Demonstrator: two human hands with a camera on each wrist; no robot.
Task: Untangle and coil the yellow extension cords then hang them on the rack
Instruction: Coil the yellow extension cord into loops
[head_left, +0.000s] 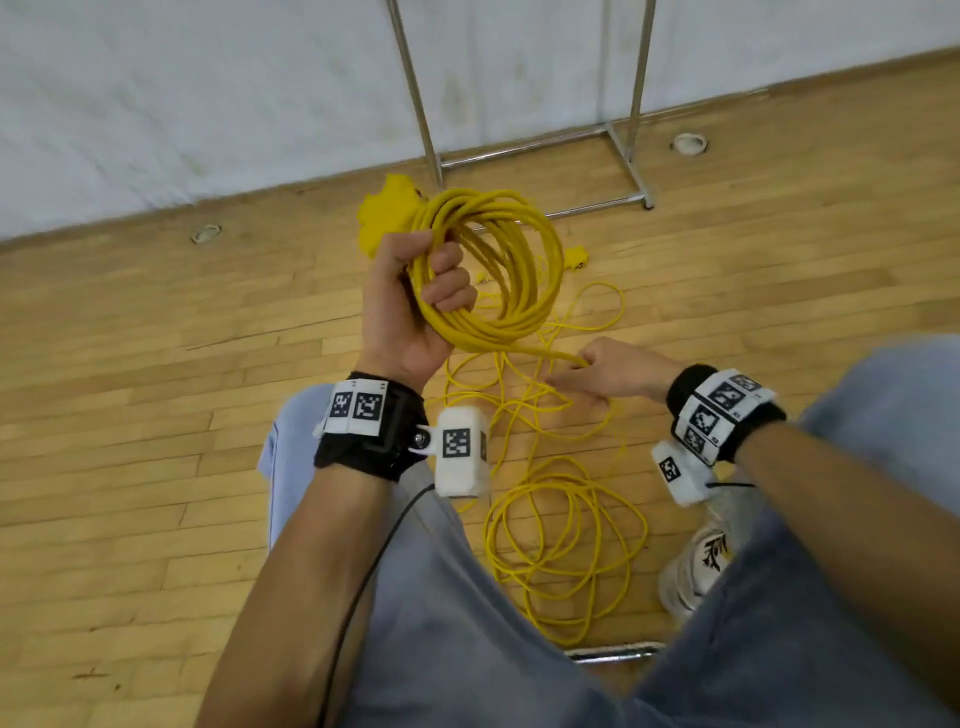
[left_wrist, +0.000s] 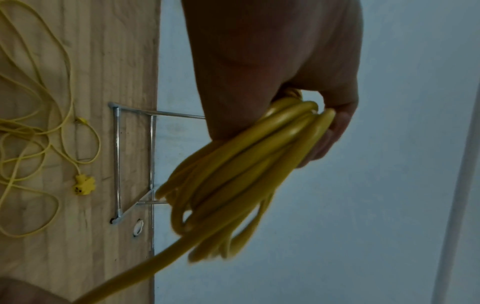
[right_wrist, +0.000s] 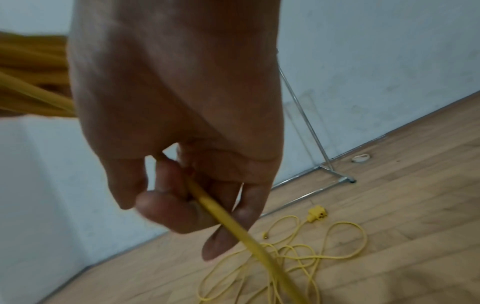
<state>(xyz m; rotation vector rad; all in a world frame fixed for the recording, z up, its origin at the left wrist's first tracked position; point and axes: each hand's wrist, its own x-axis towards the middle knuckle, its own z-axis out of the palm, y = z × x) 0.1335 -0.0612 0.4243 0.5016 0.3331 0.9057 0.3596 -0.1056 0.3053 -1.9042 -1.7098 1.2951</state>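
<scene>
My left hand (head_left: 415, 301) grips a coil of yellow extension cord (head_left: 498, 270) of several loops, held up above the floor. Behind the coil hangs its yellow socket block (head_left: 387, 215). In the left wrist view the loops (left_wrist: 246, 164) pass through my curled fingers (left_wrist: 332, 135). One strand runs from the coil down to my right hand (head_left: 597, 374), which pinches it (right_wrist: 215, 207) between thumb and fingers. The rest of the cord (head_left: 561, 525) lies in loose tangled loops on the floor between my legs. A yellow plug (right_wrist: 317, 214) lies near the rack.
The metal rack (head_left: 530, 145) stands against the white wall, its base bars on the wooden floor (head_left: 130, 415). Two round floor sockets (head_left: 690, 143) sit near the wall. My knees and a white shoe (head_left: 696, 566) flank the loose cord. A chrome bar (head_left: 613, 652) lies below.
</scene>
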